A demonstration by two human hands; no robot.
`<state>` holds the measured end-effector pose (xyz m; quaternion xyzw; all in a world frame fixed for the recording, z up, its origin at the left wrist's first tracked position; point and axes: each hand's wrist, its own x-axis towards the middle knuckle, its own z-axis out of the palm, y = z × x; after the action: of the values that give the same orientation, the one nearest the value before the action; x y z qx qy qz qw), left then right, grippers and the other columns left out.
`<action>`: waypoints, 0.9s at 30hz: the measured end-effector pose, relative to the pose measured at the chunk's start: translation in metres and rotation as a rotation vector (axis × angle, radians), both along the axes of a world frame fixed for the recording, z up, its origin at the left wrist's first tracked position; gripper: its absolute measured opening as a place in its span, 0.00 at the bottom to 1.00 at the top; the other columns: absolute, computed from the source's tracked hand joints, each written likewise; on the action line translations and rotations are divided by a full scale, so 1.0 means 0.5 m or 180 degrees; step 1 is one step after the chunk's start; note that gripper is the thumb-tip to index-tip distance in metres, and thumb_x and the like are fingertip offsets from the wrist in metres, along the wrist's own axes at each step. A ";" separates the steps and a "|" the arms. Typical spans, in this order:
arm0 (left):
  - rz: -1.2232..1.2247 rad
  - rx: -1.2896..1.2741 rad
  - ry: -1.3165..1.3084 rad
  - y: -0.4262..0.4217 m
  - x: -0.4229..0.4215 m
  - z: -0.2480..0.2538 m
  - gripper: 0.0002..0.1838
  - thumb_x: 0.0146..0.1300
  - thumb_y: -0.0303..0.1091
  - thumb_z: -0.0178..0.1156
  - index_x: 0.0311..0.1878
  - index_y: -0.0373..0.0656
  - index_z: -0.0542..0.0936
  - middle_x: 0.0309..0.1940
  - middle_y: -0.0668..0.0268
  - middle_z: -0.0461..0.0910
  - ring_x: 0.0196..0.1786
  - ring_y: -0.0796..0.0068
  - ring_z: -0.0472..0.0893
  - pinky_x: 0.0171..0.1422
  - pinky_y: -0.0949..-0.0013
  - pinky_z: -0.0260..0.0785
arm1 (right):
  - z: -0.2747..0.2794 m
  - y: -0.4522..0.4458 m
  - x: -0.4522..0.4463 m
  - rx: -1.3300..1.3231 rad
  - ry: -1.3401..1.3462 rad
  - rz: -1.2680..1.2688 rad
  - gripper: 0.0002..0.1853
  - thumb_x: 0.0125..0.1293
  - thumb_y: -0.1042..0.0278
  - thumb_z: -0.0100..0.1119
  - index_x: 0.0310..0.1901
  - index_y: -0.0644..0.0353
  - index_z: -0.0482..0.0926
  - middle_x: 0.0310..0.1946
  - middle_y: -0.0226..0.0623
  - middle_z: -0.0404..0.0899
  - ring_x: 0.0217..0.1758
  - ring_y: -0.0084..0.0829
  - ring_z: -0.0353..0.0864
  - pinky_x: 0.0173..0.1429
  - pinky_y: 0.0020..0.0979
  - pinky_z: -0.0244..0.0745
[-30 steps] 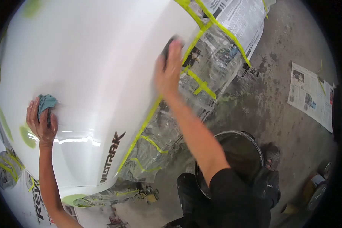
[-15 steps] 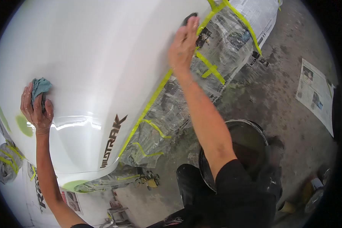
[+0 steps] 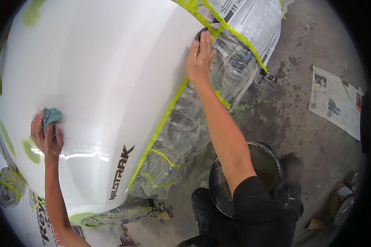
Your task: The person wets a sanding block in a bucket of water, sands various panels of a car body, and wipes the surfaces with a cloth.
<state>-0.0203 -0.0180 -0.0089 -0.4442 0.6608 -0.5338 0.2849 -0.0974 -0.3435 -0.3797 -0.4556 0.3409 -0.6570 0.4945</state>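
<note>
White panel (image 3: 111,82) fills left and centre of frame. Left hand (image 3: 48,142), at left, has fingers curled around blue-green cloth (image 3: 51,116), bunched against the panel. Right hand (image 3: 199,66), upper centre, lies nearly flat with fingers extended over dark pad (image 3: 201,34), at panel's edge; can't tell if the pad is pinched or just pressed. Yellow tape (image 3: 160,127) borders that edge, plastic sheeting (image 3: 175,142) beyond.

Risks, my judgement: pad overrunning the edge could snag or lift tape; hard pressure on the edge could wear through the finish; grit in the cloth could scratch; wet-looking fingers could slip. WILDTRAK lettering (image 3: 121,173), lower centre, could scuff if rubbed. Bucket (image 3: 264,147) at lower right could get knocked by a leg.
</note>
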 end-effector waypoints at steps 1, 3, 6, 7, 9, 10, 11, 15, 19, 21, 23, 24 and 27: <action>-0.0050 0.0031 0.0001 0.001 0.000 0.004 0.15 0.67 0.33 0.56 0.55 0.43 0.78 0.66 0.53 0.73 0.68 0.46 0.72 0.73 0.47 0.62 | 0.009 -0.007 0.007 -0.0079 -0.0022 -0.0098 0.31 0.79 0.54 0.38 0.76 0.65 0.56 0.79 0.51 0.49 0.83 0.48 0.46 0.81 0.63 0.32; -0.0171 0.0125 0.0056 -0.005 0.007 0.003 0.15 0.68 0.33 0.56 0.56 0.42 0.77 0.66 0.53 0.72 0.68 0.46 0.71 0.73 0.46 0.62 | 0.054 -0.008 -0.003 -0.0486 -0.0054 -0.0275 0.30 0.79 0.55 0.38 0.75 0.66 0.58 0.79 0.50 0.51 0.83 0.49 0.48 0.81 0.64 0.31; -0.0069 0.0070 -0.0099 -0.001 0.003 0.002 0.16 0.67 0.33 0.56 0.56 0.42 0.77 0.66 0.53 0.72 0.68 0.46 0.71 0.73 0.46 0.63 | 0.081 0.006 -0.024 -0.0758 -0.0103 -0.0321 0.30 0.77 0.57 0.42 0.74 0.66 0.60 0.78 0.51 0.53 0.82 0.50 0.48 0.80 0.66 0.34; -0.0048 0.0044 -0.0041 0.001 0.003 0.002 0.15 0.68 0.33 0.56 0.56 0.42 0.77 0.67 0.52 0.72 0.68 0.46 0.71 0.73 0.45 0.62 | 0.044 -0.001 -0.020 -0.0670 0.0003 -0.0318 0.30 0.76 0.57 0.43 0.74 0.66 0.60 0.78 0.52 0.53 0.82 0.50 0.48 0.80 0.66 0.35; -0.0032 -0.0011 -0.0053 0.000 -0.004 0.002 0.14 0.67 0.33 0.57 0.54 0.42 0.79 0.65 0.53 0.73 0.67 0.45 0.72 0.72 0.46 0.64 | 0.000 -0.010 -0.017 -0.0111 0.0116 -0.0122 0.30 0.75 0.59 0.45 0.73 0.66 0.60 0.78 0.52 0.53 0.83 0.50 0.48 0.79 0.66 0.34; -0.0026 -0.0024 -0.0044 -0.003 -0.005 -0.001 0.13 0.67 0.33 0.57 0.53 0.43 0.79 0.65 0.53 0.74 0.66 0.45 0.72 0.71 0.46 0.65 | -0.003 -0.017 -0.007 -0.0200 0.0072 -0.0179 0.30 0.75 0.59 0.45 0.74 0.66 0.60 0.78 0.51 0.53 0.83 0.49 0.48 0.80 0.66 0.33; -0.0071 -0.0018 -0.0025 -0.005 -0.005 -0.002 0.13 0.67 0.33 0.57 0.53 0.43 0.79 0.65 0.53 0.74 0.66 0.45 0.72 0.71 0.46 0.65 | 0.006 -0.020 -0.006 -0.0276 0.0036 -0.0242 0.30 0.76 0.59 0.44 0.74 0.65 0.60 0.78 0.50 0.53 0.83 0.48 0.49 0.80 0.66 0.32; -0.0096 0.0040 0.0021 -0.002 0.003 -0.002 0.12 0.67 0.33 0.56 0.52 0.43 0.79 0.65 0.52 0.74 0.66 0.44 0.72 0.71 0.45 0.65 | 0.036 -0.009 -0.039 -0.0728 0.0112 -0.0217 0.30 0.76 0.59 0.44 0.74 0.65 0.60 0.78 0.51 0.54 0.82 0.49 0.50 0.80 0.65 0.31; -0.0088 0.0026 0.0027 -0.003 0.000 0.001 0.12 0.67 0.33 0.56 0.52 0.43 0.78 0.65 0.52 0.74 0.66 0.44 0.72 0.71 0.44 0.65 | -0.008 -0.019 -0.007 -0.0155 0.0237 -0.0162 0.30 0.76 0.58 0.44 0.74 0.64 0.60 0.78 0.50 0.53 0.82 0.49 0.49 0.80 0.65 0.31; -0.0143 0.0020 0.0033 -0.006 0.001 -0.001 0.12 0.67 0.33 0.56 0.52 0.43 0.78 0.65 0.52 0.74 0.66 0.44 0.72 0.71 0.44 0.65 | 0.029 -0.019 -0.021 -0.0271 0.0194 -0.0173 0.31 0.76 0.58 0.44 0.74 0.66 0.59 0.78 0.50 0.53 0.82 0.49 0.49 0.80 0.66 0.32; -0.0155 0.0044 0.0049 -0.005 0.001 -0.002 0.12 0.68 0.33 0.57 0.52 0.43 0.78 0.65 0.52 0.74 0.66 0.44 0.72 0.71 0.44 0.65 | 0.098 -0.002 -0.041 -0.0839 0.0027 -0.0244 0.31 0.76 0.57 0.44 0.74 0.69 0.59 0.78 0.51 0.52 0.82 0.50 0.49 0.79 0.67 0.34; -0.0142 0.0060 0.0066 -0.004 0.000 0.000 0.12 0.68 0.34 0.57 0.53 0.43 0.78 0.64 0.52 0.74 0.66 0.44 0.72 0.71 0.44 0.65 | 0.088 0.001 -0.042 -0.0798 0.0069 -0.0204 0.31 0.76 0.57 0.44 0.73 0.71 0.59 0.78 0.53 0.52 0.82 0.52 0.49 0.78 0.68 0.36; -0.0140 0.0044 0.0058 -0.003 -0.002 0.001 0.15 0.68 0.33 0.56 0.56 0.43 0.76 0.65 0.51 0.74 0.67 0.44 0.72 0.72 0.44 0.64 | 0.058 -0.006 -0.035 -0.0605 0.0437 -0.0288 0.32 0.75 0.59 0.47 0.72 0.73 0.59 0.77 0.56 0.52 0.81 0.56 0.49 0.76 0.70 0.41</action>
<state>-0.0213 -0.0193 -0.0083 -0.4324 0.6766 -0.5313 0.2702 -0.1152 -0.3464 -0.3505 -0.5284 0.3303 -0.6753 0.3945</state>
